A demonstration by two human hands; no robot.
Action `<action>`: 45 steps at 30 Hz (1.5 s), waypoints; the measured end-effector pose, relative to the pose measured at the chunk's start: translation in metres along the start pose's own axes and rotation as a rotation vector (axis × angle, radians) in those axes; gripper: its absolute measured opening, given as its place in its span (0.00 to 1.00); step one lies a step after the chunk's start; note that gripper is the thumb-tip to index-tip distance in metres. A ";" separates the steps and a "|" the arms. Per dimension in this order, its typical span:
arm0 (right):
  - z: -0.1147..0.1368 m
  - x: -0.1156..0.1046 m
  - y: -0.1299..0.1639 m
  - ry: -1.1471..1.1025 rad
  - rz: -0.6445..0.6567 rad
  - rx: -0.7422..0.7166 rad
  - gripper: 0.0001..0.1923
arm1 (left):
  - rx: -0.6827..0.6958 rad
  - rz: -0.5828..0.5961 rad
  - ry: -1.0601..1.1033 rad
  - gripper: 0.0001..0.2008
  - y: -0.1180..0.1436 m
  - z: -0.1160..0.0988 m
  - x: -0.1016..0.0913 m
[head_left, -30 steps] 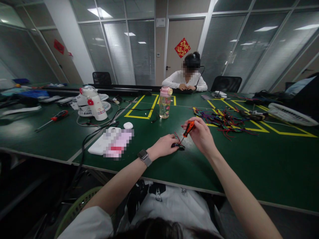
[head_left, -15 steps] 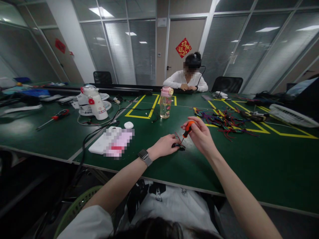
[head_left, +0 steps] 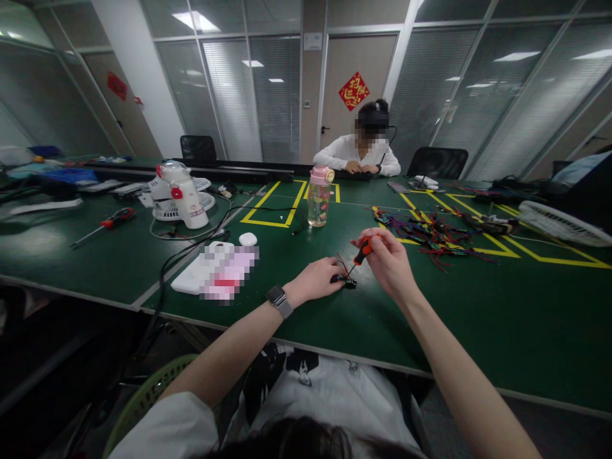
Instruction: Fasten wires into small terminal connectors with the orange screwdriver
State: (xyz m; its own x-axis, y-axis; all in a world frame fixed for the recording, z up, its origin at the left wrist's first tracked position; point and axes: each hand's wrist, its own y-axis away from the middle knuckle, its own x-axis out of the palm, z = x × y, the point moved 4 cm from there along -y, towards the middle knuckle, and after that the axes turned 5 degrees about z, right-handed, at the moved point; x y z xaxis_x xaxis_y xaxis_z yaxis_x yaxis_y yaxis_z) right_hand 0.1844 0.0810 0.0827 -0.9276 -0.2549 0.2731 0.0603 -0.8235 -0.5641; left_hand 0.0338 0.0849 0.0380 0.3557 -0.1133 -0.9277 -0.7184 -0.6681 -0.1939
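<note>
My left hand (head_left: 316, 279) rests on the green table (head_left: 478, 319) and pinches a small black part with red wires (head_left: 345, 279). My right hand (head_left: 389, 258) is closed around an orange-handled screwdriver (head_left: 362, 250), held upright with its tip down on that part. A grey watch sits on my left wrist.
A pile of coloured wired parts (head_left: 428, 233) lies beyond my right hand. A pink-capped bottle (head_left: 319, 197) stands ahead, a white fan (head_left: 179, 194) and a red screwdriver (head_left: 108, 223) at the left, a fan grille (head_left: 561, 223) at the right. Another person (head_left: 361, 153) sits across.
My right hand has turned slightly on the screwdriver, so less of the orange handle shows. The left hand and the part stay where they were.
</note>
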 end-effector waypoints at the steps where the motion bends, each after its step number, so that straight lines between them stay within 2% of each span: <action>1: 0.000 0.000 0.000 0.001 -0.002 0.010 0.11 | -0.001 -0.002 -0.001 0.09 0.000 0.000 0.000; 8: 0.003 0.004 0.001 -0.070 0.051 0.068 0.11 | 0.001 -0.002 -0.011 0.08 0.000 0.000 0.001; 15: 0.001 0.002 0.001 -0.042 0.041 0.092 0.12 | 0.006 0.002 -0.018 0.09 0.000 0.000 0.001; 22: 0.003 0.005 0.001 -0.058 0.063 0.041 0.09 | 0.003 0.009 -0.016 0.09 0.000 -0.002 -0.001; 34: 0.002 0.007 0.001 0.017 0.023 0.003 0.13 | -0.006 0.006 -0.003 0.09 -0.001 -0.001 -0.001; 38: 0.002 0.004 0.000 0.009 -0.013 0.021 0.13 | -0.008 0.014 0.008 0.08 -0.001 -0.001 0.000; 45: 0.003 0.003 0.000 0.044 0.046 0.066 0.14 | 0.013 -0.005 0.022 0.08 0.000 0.000 0.000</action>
State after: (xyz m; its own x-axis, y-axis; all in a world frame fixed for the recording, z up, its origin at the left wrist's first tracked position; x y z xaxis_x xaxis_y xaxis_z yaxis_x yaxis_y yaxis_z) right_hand 0.1830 0.0788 0.0859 -0.9387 -0.2715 0.2127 0.1256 -0.8435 -0.5223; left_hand 0.0340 0.0849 0.0382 0.3721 -0.1259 -0.9196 -0.7241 -0.6592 -0.2028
